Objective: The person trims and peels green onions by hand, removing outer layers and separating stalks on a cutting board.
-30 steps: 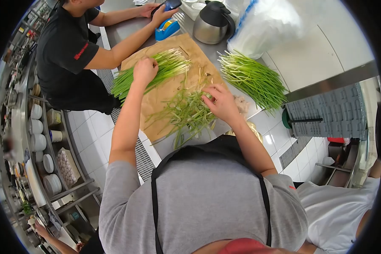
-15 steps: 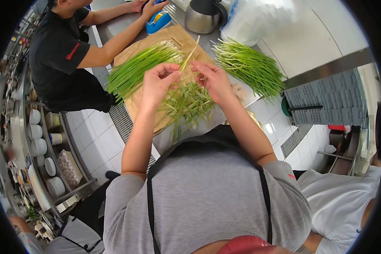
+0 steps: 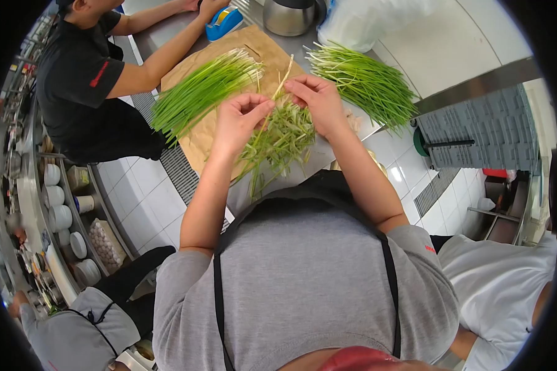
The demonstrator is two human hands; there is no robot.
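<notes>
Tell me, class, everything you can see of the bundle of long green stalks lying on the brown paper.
The loose bundle of long, thin, bright green stalks fades to whitish ends at the upper right. It looks like a fresh vegetable, with no tie visible. It lies flat and slantwise on the left part of the creased brown paper sheet, its green tips running past the paper's edge at the lower left. The bare left hand is close beside it; whether they touch cannot be told.

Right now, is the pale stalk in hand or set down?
In hand: the stalk slants up between the left hand and right hand, both pinched close to it. Whether both grip, I cannot tell.
</notes>
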